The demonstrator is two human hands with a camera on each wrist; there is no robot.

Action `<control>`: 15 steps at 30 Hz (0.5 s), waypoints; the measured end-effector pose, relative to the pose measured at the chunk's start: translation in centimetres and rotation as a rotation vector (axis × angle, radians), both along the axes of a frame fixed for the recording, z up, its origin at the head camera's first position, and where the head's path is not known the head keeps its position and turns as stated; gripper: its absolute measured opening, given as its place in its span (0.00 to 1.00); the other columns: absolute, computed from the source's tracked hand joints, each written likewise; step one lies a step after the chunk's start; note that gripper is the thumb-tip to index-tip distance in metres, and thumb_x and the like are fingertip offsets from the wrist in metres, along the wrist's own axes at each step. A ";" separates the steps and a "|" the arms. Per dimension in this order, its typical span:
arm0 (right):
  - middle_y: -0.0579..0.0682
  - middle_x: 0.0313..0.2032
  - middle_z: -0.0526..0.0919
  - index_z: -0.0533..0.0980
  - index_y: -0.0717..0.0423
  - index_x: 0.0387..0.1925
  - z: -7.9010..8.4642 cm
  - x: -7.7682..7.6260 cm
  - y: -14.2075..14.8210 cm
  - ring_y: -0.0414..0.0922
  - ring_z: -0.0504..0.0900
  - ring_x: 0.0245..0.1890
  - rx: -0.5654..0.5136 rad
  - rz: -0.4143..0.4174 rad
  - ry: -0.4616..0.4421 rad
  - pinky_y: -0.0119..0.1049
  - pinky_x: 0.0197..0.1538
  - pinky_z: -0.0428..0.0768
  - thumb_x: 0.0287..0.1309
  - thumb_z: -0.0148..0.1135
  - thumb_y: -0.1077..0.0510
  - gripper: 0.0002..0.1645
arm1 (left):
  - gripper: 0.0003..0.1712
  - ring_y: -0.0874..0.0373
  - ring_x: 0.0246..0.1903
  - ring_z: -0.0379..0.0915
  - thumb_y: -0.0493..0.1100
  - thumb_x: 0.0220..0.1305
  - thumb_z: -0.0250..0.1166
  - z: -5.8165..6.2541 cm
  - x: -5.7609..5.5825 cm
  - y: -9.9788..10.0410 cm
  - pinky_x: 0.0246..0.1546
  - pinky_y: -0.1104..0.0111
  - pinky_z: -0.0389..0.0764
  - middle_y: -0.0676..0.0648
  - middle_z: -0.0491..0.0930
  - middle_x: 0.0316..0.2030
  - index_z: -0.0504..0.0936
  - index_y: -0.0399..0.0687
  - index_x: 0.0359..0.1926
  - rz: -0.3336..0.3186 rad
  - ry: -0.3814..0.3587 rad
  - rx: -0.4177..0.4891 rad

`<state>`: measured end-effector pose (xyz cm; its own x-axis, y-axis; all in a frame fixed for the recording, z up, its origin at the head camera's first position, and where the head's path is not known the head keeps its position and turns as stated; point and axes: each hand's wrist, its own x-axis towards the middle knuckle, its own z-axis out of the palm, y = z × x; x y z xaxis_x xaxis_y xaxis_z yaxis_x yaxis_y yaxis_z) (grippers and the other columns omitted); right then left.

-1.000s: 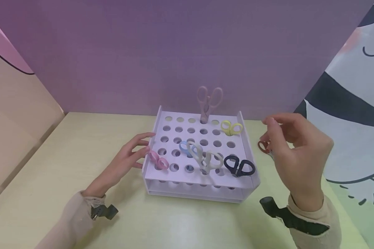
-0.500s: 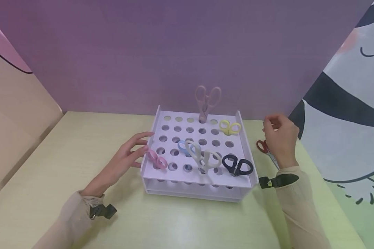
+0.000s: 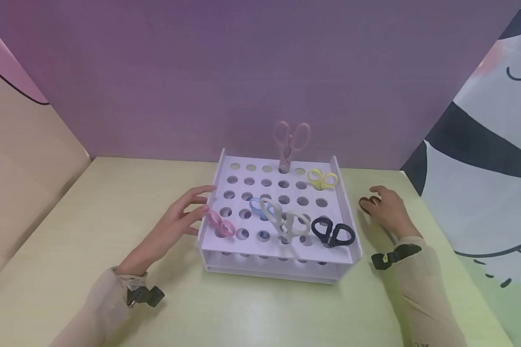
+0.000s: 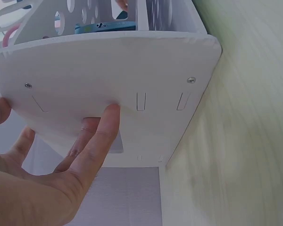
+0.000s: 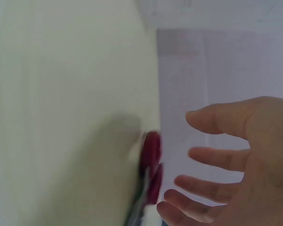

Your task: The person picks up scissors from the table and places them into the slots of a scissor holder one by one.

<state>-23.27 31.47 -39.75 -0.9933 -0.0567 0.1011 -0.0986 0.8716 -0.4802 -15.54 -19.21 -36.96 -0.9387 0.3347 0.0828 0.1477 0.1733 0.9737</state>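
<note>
A white rack with round holes [image 3: 252, 248] stands on the table. My left hand [image 3: 167, 231] rests on its left side, and in the left wrist view its straight fingertips touch the side wall [image 4: 146, 61]. On the right, my right hand [image 3: 390, 212] is over a pair of red-handled scissors [image 3: 364, 206] lying on the table. In the right wrist view, the fingers are spread apart with nothing between them, and the red handles [image 5: 151, 155] show beside them. The hand partly hides the scissors in the head view.
Handles stick up from the rack: mauve scissors [image 3: 288, 144] at the back, yellow scissors [image 3: 322, 180], blue scissors [image 3: 255, 207], white scissors [image 3: 283, 222], black scissors [image 3: 333, 235] and pink scissors [image 3: 220, 224]. A purple wall [image 3: 178, 86] rises behind the table.
My right hand has come in from the right and dropped down to the red-handled scissors, its fingers extending. The left hand and the rack have stayed in place.
</note>
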 end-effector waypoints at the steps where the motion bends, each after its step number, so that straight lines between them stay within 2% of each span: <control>1: 0.81 0.56 0.69 0.65 0.77 0.61 -0.2 0.0 0.2 0.74 0.68 0.57 0.005 0.006 -0.012 0.66 0.60 0.67 0.68 0.58 0.55 0.32 | 0.26 0.42 0.57 0.74 0.52 0.75 0.57 0.0 0.0 0.0 0.41 0.54 0.87 0.43 0.67 0.63 0.67 0.70 0.70 0.000 -0.002 -0.002; 7: 0.79 0.55 0.72 0.65 0.77 0.61 -1.3 -0.2 1.0 0.75 0.69 0.56 0.079 0.043 -0.043 0.69 0.59 0.65 0.65 0.63 0.55 0.34 | 0.26 0.42 0.57 0.74 0.52 0.75 0.57 0.1 0.1 -0.1 0.41 0.54 0.87 0.42 0.67 0.63 0.66 0.70 0.70 -0.006 -0.005 -0.006; 15: 0.75 0.49 0.77 0.71 0.75 0.56 -2.0 -0.3 0.8 0.72 0.72 0.52 0.074 0.031 0.011 0.68 0.58 0.61 0.62 0.66 0.55 0.30 | 0.26 0.42 0.56 0.74 0.52 0.75 0.57 0.1 0.1 -0.1 0.41 0.54 0.87 0.43 0.67 0.63 0.67 0.69 0.70 -0.003 -0.002 -0.008</control>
<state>-23.54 32.32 -41.71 -0.9897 -0.0956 0.1068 -0.1315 0.9012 -0.4129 -15.49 -19.31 -36.88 -0.9378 0.3382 0.0782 0.1462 0.1805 0.9726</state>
